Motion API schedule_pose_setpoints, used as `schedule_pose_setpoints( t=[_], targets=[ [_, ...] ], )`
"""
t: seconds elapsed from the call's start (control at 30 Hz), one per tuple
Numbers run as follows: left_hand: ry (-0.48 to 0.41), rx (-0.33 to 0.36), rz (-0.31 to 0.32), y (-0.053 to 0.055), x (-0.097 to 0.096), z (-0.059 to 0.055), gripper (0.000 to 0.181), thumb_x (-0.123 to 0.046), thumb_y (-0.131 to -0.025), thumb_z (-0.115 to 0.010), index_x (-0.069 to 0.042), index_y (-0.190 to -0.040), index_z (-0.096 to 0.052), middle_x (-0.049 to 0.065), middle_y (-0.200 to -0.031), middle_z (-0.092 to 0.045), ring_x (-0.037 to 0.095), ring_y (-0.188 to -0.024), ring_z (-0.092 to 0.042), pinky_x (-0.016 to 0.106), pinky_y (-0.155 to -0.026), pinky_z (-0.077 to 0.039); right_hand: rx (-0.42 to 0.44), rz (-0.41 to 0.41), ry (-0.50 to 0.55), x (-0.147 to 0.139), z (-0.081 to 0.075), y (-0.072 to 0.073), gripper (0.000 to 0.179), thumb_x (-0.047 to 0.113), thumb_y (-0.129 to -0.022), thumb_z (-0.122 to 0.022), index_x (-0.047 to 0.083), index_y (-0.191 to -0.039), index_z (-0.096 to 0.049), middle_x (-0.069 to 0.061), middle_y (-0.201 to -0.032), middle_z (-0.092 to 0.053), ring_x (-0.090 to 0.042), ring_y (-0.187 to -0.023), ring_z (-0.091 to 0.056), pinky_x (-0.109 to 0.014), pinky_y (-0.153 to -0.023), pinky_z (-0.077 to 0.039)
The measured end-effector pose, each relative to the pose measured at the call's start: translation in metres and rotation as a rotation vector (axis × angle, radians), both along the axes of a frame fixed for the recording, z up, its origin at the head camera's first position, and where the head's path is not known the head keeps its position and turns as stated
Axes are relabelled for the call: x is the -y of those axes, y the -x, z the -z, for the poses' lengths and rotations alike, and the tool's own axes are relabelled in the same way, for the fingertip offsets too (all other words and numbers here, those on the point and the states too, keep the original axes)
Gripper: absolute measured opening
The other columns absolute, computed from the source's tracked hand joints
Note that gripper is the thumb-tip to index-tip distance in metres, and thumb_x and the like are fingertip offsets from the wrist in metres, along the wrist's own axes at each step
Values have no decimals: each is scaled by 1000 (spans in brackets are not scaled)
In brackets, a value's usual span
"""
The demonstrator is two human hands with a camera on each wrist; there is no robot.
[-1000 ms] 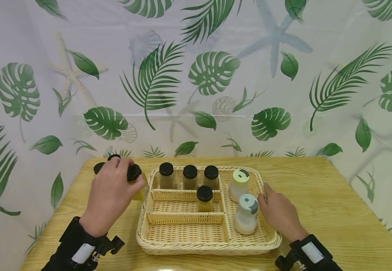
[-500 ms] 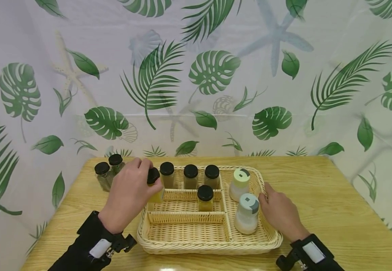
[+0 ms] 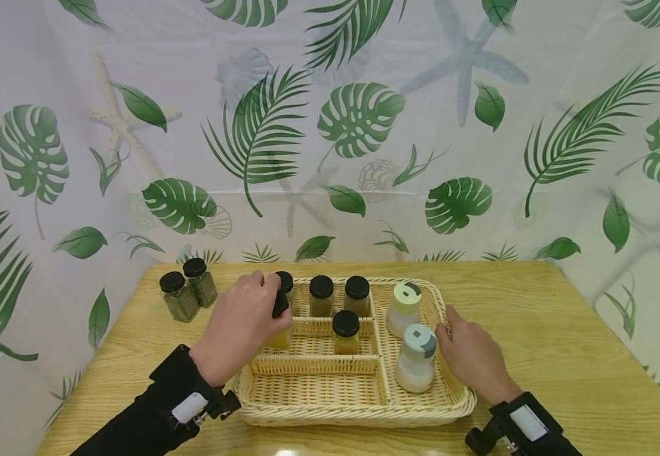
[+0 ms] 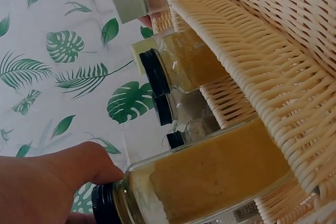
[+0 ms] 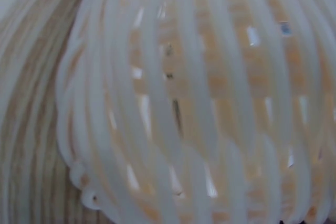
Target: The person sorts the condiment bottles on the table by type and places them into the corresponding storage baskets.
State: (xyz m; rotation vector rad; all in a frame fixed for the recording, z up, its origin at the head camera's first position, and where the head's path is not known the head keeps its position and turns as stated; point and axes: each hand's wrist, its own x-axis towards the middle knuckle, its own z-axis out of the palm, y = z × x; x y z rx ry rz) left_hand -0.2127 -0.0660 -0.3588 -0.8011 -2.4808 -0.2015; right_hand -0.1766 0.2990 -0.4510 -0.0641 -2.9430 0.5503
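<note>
My left hand pinches a spice jar of yellow-brown powder by its black lid, over the left end of the wicker basket's middle compartment. In the left wrist view the jar's base reaches down behind the woven divider. A similar yellow jar stands at that compartment's right end. Along the back compartment are several black-lidded jars, the leftmost partly hidden by my hand. My right hand holds the basket's right rim, beside two white shakers, one with a yellow-green top.
Two black-lidded jars of dried green herbs stand on the wooden table left of the basket. A leaf-print cloth hangs behind the table. The right wrist view shows blurred basket weave up close.
My left hand has carried the yellow jar rightward from outside the basket's left rim to over the middle compartment. The two herb jars came into fuller view. My right hand has stayed on the rim.
</note>
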Motion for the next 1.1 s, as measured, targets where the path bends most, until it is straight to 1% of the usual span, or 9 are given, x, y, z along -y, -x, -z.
schedule_pose_setpoints(
  t=[0.17,0.3,0.5,0.67,0.9,1.1],
  targets=[
    [57,29,0,2,-5,4,23,-28,-76,-71,-7,-83,-61,5,-66,-49,17,-54,-43,28,-39,-39,-11,2,-2,0,0,0,54,25,-100,-40,-11,-140,-37,-2,-49,-40,-14,-37,-37,-28,-33,-29],
    [86,62,8,5,-8,6,21,-28,-77,-70,-9,-80,-62,4,-64,-48,16,-54,-43,28,-40,-40,-15,0,0,1,0,-1,54,25,-100,-39,-11,-140,-36,-1,-48,-40,-13,-36,-36,-28,-33,-28],
    [141,117,-7,9,-12,9,23,-32,-78,-70,-10,-78,-62,4,-62,-47,17,-55,-44,28,-41,-41,-27,-12,8,0,-1,-1,53,24,-100,-39,-10,-141,-36,-1,-46,-39,-14,-35,-35,-29,-32,-27],
    [186,130,-1,11,-16,11,26,-33,-78,-72,-9,-79,-63,4,-61,-47,18,-55,-46,29,-42,-43,-30,-14,8,0,-2,-1,52,23,-100,-39,-10,-140,-37,-2,-47,-40,-14,-36,-35,-29,-32,-28],
    [188,154,16,13,-20,17,26,-30,-77,-73,-12,-68,-57,3,-58,-44,17,-51,-42,28,-40,-39,-25,-16,10,1,-1,-2,53,24,-100,-39,-10,-140,-37,0,-46,-39,-13,-34,-34,-27,-31,-27],
    [187,162,29,15,-22,21,30,-30,-76,-74,-13,-64,-52,3,-56,-44,17,-48,-43,29,-39,-42,-24,-18,7,0,-1,-2,53,24,-100,-39,-11,-140,-37,0,-46,-39,-13,-34,-35,-27,-31,-27]
  ],
)
